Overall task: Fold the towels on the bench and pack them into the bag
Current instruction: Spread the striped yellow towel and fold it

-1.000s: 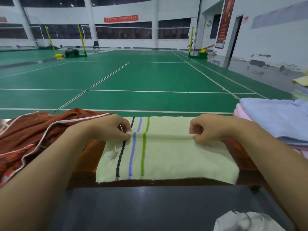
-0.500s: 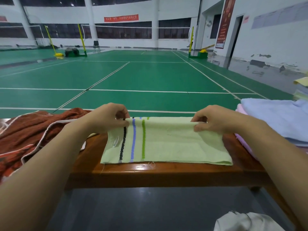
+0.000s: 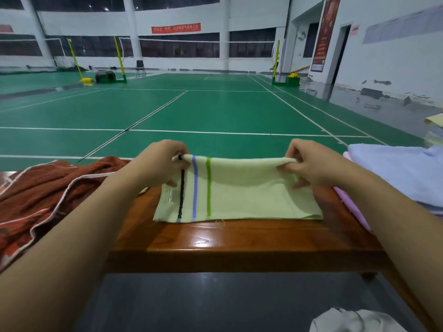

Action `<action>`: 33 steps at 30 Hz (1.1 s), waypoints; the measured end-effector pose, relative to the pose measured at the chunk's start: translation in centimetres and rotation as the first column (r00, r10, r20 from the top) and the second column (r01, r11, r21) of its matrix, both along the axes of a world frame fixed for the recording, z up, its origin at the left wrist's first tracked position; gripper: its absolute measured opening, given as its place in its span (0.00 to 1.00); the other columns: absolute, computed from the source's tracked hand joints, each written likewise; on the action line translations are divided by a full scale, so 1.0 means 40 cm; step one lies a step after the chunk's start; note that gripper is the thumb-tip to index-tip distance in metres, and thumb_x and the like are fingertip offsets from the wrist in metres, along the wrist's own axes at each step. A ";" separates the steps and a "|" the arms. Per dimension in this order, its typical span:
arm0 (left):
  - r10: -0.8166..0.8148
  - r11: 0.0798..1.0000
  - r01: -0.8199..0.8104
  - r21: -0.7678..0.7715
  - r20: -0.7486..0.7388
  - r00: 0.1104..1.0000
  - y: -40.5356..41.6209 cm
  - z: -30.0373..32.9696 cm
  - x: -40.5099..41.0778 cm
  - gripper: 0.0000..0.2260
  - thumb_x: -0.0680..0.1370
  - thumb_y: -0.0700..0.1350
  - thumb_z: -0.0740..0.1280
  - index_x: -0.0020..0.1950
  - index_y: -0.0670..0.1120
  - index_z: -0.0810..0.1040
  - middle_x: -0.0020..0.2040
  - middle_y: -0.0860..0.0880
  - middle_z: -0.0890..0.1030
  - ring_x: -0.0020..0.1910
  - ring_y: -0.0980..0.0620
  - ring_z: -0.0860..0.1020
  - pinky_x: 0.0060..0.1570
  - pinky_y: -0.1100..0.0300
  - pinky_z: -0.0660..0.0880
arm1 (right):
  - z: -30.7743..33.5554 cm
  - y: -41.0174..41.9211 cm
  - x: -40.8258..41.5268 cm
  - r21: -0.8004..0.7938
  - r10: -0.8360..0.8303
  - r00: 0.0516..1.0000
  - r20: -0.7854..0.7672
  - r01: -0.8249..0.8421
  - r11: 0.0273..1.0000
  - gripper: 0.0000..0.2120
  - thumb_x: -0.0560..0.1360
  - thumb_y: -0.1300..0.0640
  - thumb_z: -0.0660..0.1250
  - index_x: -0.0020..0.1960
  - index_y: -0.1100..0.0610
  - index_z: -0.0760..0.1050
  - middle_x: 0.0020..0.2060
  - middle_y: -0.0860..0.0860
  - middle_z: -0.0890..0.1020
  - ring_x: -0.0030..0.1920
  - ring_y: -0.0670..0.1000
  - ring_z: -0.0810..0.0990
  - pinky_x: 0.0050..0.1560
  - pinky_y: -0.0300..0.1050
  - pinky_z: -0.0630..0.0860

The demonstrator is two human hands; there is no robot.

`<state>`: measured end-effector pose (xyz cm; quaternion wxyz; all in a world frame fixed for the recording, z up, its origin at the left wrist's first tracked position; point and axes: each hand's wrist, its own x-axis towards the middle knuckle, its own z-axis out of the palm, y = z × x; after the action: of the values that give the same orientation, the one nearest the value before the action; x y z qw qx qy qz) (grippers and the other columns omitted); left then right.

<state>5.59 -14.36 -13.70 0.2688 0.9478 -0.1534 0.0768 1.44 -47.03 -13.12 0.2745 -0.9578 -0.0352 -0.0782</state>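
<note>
At the tabletop's left end lies a rust-brown fabric [image 3: 48,195] with white piping, perhaps the bag, though you cannot tell; nothing shows inside it. At the right end sits a stack of folded towels [image 3: 402,173], pale blue on top, pink beneath. A white cloth [image 3: 354,321] lies on the dark floor at lower right. Between the two piles, the pale green towel [image 3: 239,195] with black, blue and green stripes rests near the front edge of the wooden tabletop [image 3: 227,243]. Your left hand [image 3: 155,164] pinches its far edge by the stripes; your right hand [image 3: 309,164] pinches the far right edge, both grips clenched on the cloth, lifting that edge off the wood.
</note>
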 end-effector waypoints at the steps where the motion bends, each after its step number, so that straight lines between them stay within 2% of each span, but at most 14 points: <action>1: 0.013 0.995 -0.011 -0.101 0.015 1.000 -0.001 -0.002 0.001 0.02 0.82 0.44 0.67 0.51 0.49 0.79 0.49 0.50 0.80 0.43 0.49 0.82 0.41 0.52 0.84 | -0.001 -0.001 0.004 -0.021 -0.018 0.998 0.054 0.019 1.000 0.08 0.79 0.52 0.70 0.46 0.53 0.72 0.43 0.50 0.81 0.38 0.52 0.83 0.39 0.51 0.78; 4: 0.038 0.988 -0.019 -0.153 0.124 0.992 -0.005 -0.014 0.013 0.04 0.83 0.46 0.64 0.55 0.48 0.77 0.51 0.49 0.81 0.50 0.48 0.79 0.52 0.48 0.78 | -0.012 -0.004 0.018 0.045 -0.024 0.984 0.174 0.017 0.999 0.09 0.79 0.53 0.69 0.46 0.51 0.70 0.47 0.45 0.81 0.47 0.50 0.78 0.43 0.48 0.72; 6: 0.036 0.986 -0.001 -0.169 0.207 0.978 -0.011 -0.022 0.023 0.04 0.83 0.44 0.63 0.57 0.47 0.75 0.53 0.48 0.79 0.50 0.48 0.77 0.49 0.51 0.75 | -0.027 -0.006 0.030 0.168 0.017 0.968 0.250 -0.061 0.984 0.10 0.80 0.56 0.69 0.45 0.50 0.68 0.55 0.45 0.83 0.59 0.48 0.79 0.58 0.51 0.75; 8: 0.018 0.984 0.042 -0.172 0.333 0.943 -0.018 -0.018 0.030 0.05 0.83 0.42 0.63 0.58 0.45 0.75 0.55 0.47 0.77 0.52 0.47 0.75 0.52 0.53 0.72 | -0.037 -0.012 0.039 0.187 0.038 0.933 0.357 -0.112 0.976 0.13 0.79 0.59 0.69 0.44 0.49 0.66 0.61 0.49 0.82 0.70 0.48 0.73 0.69 0.52 0.70; 11: -0.046 0.988 0.101 -0.113 0.414 0.909 -0.011 0.009 0.030 0.05 0.82 0.41 0.65 0.57 0.44 0.76 0.55 0.48 0.76 0.52 0.49 0.74 0.53 0.53 0.71 | -0.015 -0.023 0.036 0.094 0.063 0.912 0.406 -0.110 0.989 0.14 0.78 0.59 0.71 0.43 0.48 0.67 0.62 0.47 0.81 0.69 0.47 0.73 0.65 0.47 0.70; 13: -0.112 0.993 0.116 0.001 0.274 0.955 0.016 0.029 0.028 0.02 0.81 0.43 0.67 0.53 0.49 0.77 0.50 0.51 0.79 0.49 0.49 0.76 0.48 0.53 0.72 | 0.009 -0.037 0.025 -0.020 0.111 0.958 0.264 -0.110 0.994 0.12 0.75 0.56 0.75 0.43 0.49 0.71 0.57 0.45 0.83 0.58 0.47 0.79 0.55 0.45 0.73; 16: -0.192 0.937 0.233 0.262 -0.172 0.966 0.044 0.043 0.008 0.04 0.78 0.47 0.72 0.48 0.56 0.80 0.45 0.54 0.83 0.47 0.51 0.81 0.48 0.54 0.76 | 0.027 -0.043 0.002 -0.262 0.150 0.979 -0.135 -0.182 0.948 0.10 0.71 0.49 0.78 0.45 0.49 0.78 0.45 0.46 0.84 0.47 0.51 0.82 0.50 0.51 0.78; 19: -0.123 0.920 0.291 0.261 -0.512 0.850 0.031 0.036 -0.023 0.07 0.74 0.52 0.76 0.51 0.54 0.83 0.48 0.55 0.83 0.47 0.52 0.82 0.44 0.57 0.82 | 0.039 -0.023 -0.041 -0.171 0.171 0.851 -0.497 -0.290 0.942 0.13 0.72 0.44 0.76 0.47 0.53 0.82 0.42 0.48 0.85 0.43 0.49 0.85 0.42 0.51 0.83; 21: -0.073 0.912 0.288 0.291 -0.576 0.814 0.016 0.040 -0.032 0.12 0.74 0.58 0.75 0.53 0.54 0.83 0.49 0.55 0.84 0.49 0.53 0.82 0.39 0.60 0.81 | 0.053 -0.007 -0.055 -0.094 0.151 0.844 -0.515 -0.231 0.969 0.19 0.76 0.41 0.70 0.48 0.58 0.82 0.41 0.48 0.87 0.41 0.46 0.86 0.37 0.48 0.82; 23: -0.060 0.904 0.279 0.323 -0.550 0.833 0.000 0.042 -0.033 0.14 0.77 0.61 0.70 0.55 0.53 0.82 0.47 0.56 0.85 0.48 0.55 0.83 0.34 0.64 0.78 | 0.051 0.001 -0.041 -0.101 0.106 0.918 -0.382 -0.155 0.983 0.22 0.79 0.39 0.64 0.47 0.57 0.81 0.39 0.47 0.87 0.41 0.48 0.87 0.36 0.46 0.80; 25: -0.100 0.908 0.273 0.318 -0.467 0.878 -0.021 0.037 -0.034 0.13 0.79 0.59 0.68 0.54 0.51 0.81 0.45 0.55 0.85 0.44 0.56 0.84 0.32 0.65 0.76 | 0.031 0.005 -0.021 -0.151 0.086 0.977 -0.194 -0.117 0.982 0.19 0.80 0.38 0.62 0.45 0.51 0.82 0.39 0.44 0.86 0.44 0.48 0.85 0.43 0.46 0.79; 27: -0.211 0.937 0.313 0.157 -0.460 0.862 -0.053 0.026 -0.044 0.10 0.80 0.54 0.68 0.54 0.48 0.81 0.44 0.52 0.86 0.43 0.54 0.84 0.32 0.63 0.78 | -0.001 0.011 -0.005 -0.203 0.134 0.983 -0.126 -0.158 0.966 0.15 0.80 0.38 0.62 0.49 0.46 0.83 0.47 0.40 0.84 0.51 0.46 0.82 0.54 0.46 0.77; 30: -0.338 0.926 0.372 -0.060 -0.570 0.749 -0.104 0.009 -0.070 0.10 0.81 0.49 0.69 0.59 0.46 0.81 0.48 0.47 0.86 0.43 0.52 0.84 0.40 0.58 0.82 | -0.047 0.029 -0.001 -0.194 0.239 0.940 -0.243 -0.289 0.938 0.13 0.81 0.40 0.61 0.62 0.41 0.78 0.63 0.39 0.78 0.63 0.43 0.75 0.66 0.45 0.69; 33: -0.251 0.913 0.392 0.112 -0.603 0.757 -0.128 -0.003 -0.071 0.11 0.80 0.54 0.68 0.59 0.50 0.79 0.50 0.48 0.83 0.42 0.54 0.81 0.44 0.61 0.81 | -0.050 0.034 -0.013 -0.270 0.234 0.902 -0.362 -0.342 0.900 0.15 0.82 0.41 0.60 0.68 0.38 0.74 0.67 0.39 0.74 0.68 0.44 0.71 0.69 0.44 0.66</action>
<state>2.75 -19.46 -13.83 0.1991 0.9095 -0.2341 -0.2798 0.94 -45.66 -15.13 0.1224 -0.9734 -0.1459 0.1273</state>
